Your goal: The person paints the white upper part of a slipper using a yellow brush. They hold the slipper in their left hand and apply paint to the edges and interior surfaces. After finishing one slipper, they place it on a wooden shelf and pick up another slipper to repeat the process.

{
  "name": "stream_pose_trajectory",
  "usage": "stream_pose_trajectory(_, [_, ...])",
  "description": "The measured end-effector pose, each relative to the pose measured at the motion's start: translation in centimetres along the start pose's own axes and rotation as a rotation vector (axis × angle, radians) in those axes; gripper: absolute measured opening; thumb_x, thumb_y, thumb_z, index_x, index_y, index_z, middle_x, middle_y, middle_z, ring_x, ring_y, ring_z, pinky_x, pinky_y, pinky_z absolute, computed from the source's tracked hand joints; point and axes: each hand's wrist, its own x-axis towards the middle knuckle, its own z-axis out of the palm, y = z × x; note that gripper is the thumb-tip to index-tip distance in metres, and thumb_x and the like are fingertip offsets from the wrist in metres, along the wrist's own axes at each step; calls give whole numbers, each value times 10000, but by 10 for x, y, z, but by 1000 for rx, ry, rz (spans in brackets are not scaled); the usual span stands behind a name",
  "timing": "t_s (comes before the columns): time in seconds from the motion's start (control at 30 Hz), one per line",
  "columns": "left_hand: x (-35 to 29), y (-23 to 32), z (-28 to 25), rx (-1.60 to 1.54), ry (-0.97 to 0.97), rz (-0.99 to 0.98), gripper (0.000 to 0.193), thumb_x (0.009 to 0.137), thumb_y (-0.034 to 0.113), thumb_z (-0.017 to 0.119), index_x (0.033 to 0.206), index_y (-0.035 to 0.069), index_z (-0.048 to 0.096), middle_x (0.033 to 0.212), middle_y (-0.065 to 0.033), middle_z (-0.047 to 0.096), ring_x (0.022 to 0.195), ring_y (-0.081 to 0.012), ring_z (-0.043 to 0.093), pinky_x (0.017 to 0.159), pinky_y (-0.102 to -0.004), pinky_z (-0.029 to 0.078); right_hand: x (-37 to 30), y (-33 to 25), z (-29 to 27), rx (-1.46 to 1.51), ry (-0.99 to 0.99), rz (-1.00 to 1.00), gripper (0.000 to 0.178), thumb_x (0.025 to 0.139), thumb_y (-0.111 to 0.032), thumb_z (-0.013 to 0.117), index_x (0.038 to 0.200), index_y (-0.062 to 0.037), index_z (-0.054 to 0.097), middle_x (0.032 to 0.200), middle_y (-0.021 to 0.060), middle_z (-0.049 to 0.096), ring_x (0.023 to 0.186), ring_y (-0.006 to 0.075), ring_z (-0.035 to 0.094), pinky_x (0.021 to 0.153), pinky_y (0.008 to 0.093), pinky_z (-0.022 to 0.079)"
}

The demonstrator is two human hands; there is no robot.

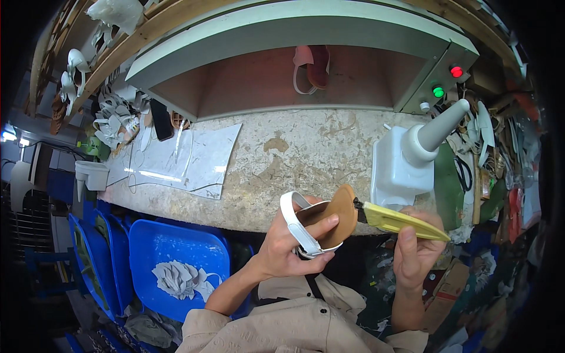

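Note:
In my left hand (281,248) is a sandal with a white strap (290,219) and a tan sole (344,209). The fingers pass through the strap, and one fingertip lies on the sole. My right hand (414,259) grips a yellow-handled brush (391,219) between thumb and fingers. Its short dark bristle end points left, right beside the sole's edge; whether the two touch I cannot tell. Both hands are at the front edge of the worn workbench (282,170).
A metal heating box (294,32) spans the bench's back, with another sandal (318,67) inside. To the right stands a white bottle with a spout (406,165). A clear sheet (200,159) and phone (160,119) lie left. Below is a blue bin (179,241) with white pieces.

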Motion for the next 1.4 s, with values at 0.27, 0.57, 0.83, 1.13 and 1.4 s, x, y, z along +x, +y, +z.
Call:
stream_pose_trajectory(0.27, [-4, 4, -2, -37, -93, -54, 666, 677, 191, 769, 1300, 21, 607, 1255, -257, 517, 1137, -388, 569, 947, -456, 484, 0, 16, -7, -211, -140, -386, 186, 847, 20, 698, 1007, -12, 609, 867, 169, 705, 722, 249, 637, 654, 324, 507])
stream_pose_trajectory(0.57, [2, 21, -8, -205, -122, -224, 642, 743, 145, 757, 1346, 16, 577, 1226, -224, 543, 1107, -327, 569, 960, -405, 465, -6, 20, -14, -330, -239, -502, 81, 872, -95, 649, 899, -18, 656, 938, 156, 709, 752, 285, 640, 651, 337, 530])
stream_pose_trajectory(0.83, [-3, 19, -9, -207, -150, -270, 651, 767, 166, 737, 1381, 49, 552, 1224, -211, 539, 1135, -328, 547, 1002, -405, 429, -5, 11, -19, -268, -290, -328, 89, 817, -8, 691, 893, 14, 650, 839, 160, 701, 754, 270, 645, 647, 326, 531])
stream_pose_trajectory(1.13, [-11, 14, -10, -373, -200, -376, 650, 813, 192, 702, 1415, 40, 508, 1284, -195, 527, 1181, -309, 525, 1030, -411, 397, 13, 8, -6, -148, -114, -129, 184, 848, 46, 669, 1022, 68, 613, 801, 166, 645, 746, 204, 611, 642, 291, 497])
stream_pose_trajectory(1.4, [-15, 17, -9, -604, -184, -607, 662, 926, 283, 609, 1478, -9, 388, 1342, -164, 483, 1255, -254, 459, 1078, -384, 327, -26, 20, 7, -167, -61, -127, 228, 852, 35, 667, 1062, 88, 597, 816, 190, 656, 717, 207, 615, 626, 280, 493])
